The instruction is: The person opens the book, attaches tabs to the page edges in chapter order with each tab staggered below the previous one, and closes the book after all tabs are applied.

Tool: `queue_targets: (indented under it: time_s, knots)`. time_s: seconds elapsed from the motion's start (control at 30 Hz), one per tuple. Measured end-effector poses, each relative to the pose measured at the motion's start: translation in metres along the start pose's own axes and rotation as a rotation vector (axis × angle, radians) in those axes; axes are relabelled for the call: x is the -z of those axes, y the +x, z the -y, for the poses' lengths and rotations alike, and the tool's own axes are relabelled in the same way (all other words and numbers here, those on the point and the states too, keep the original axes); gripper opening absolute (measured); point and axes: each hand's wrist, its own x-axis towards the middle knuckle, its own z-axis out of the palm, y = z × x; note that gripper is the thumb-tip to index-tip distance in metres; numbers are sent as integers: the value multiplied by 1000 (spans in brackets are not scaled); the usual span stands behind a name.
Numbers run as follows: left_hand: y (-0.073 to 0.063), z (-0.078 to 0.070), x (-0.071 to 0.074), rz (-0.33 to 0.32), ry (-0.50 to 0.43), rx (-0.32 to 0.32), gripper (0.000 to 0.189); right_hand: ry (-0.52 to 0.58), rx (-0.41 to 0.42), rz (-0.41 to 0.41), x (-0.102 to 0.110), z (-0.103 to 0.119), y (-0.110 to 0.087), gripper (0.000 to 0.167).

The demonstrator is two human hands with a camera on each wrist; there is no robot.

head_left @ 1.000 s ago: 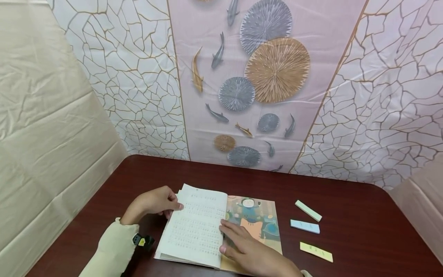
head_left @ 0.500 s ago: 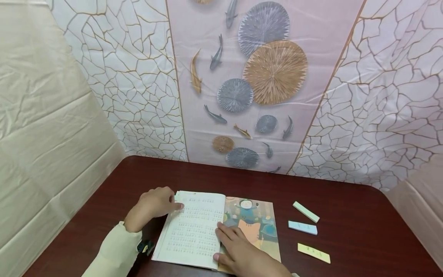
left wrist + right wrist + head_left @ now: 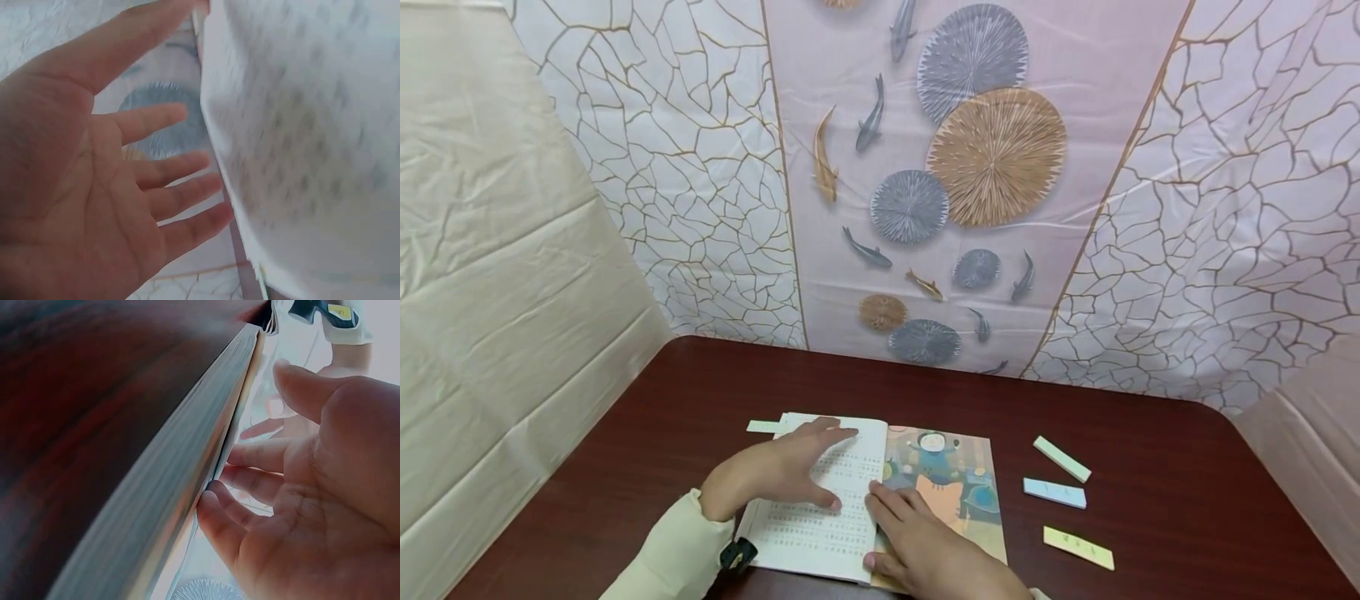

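Note:
An open book (image 3: 805, 546) lies on the table, a printed text page on its left and a coloured picture page (image 3: 942, 492) on its right. Over the text page is my left hand (image 3: 786, 471), its fingers extended and thumb apart; in the left wrist view its fingers point toward the page edge (image 3: 300, 125). My right hand (image 3: 928, 542) rests at the book's inner fold with nearly straight fingers, and in the right wrist view its fingertips touch the book beside the thick stack of pages (image 3: 169, 462). A pale green sticky strip (image 3: 763, 427) juts out from the upper left page edge.
Right of the book lie a pale green strip (image 3: 1062, 459), a light blue strip (image 3: 1055, 492) and a yellow strip (image 3: 1078, 547). The dark red-brown table (image 3: 1180, 475) ends at a patterned cloth backdrop (image 3: 917, 275), with plain cream cloth (image 3: 512, 333) on the left.
My left hand has let go of the left page edge and moved right over the text page, uncovering the green strip there. The lifted pages have settled flat. My right hand stays near the fold.

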Motion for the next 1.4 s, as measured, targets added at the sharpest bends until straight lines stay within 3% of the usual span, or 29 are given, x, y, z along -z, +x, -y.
queue_targets:
  time_s: [0.27,0.4,0.57,0.7,0.87,1.03,1.2,1.3,1.4]
  knots:
    - [4,-13,-18,56,109,-4,111,-97,47,-40,-2,-2,0,72]
    - [3,-16,-22,71,109,6,110,-170,71,-69,-3,-3,-1,71]
    - [3,-16,-23,90,99,25,109,-174,91,-84,-3,-5,-3,73]
    - [4,-15,-24,100,93,31,109,-105,90,-53,1,-5,-6,74]
    - [5,-14,-26,109,67,38,110,115,82,-10,15,-11,-11,67]
    - [12,-1,-33,99,40,20,115,129,61,-126,29,-27,-15,62]
    - [16,4,-37,98,10,15,117,134,58,-260,36,-61,-16,63]
    - [15,1,-35,112,1,20,116,194,-10,-319,41,-77,-18,64]
    - [12,-7,-30,120,6,35,114,237,-139,-353,47,-87,-19,67]
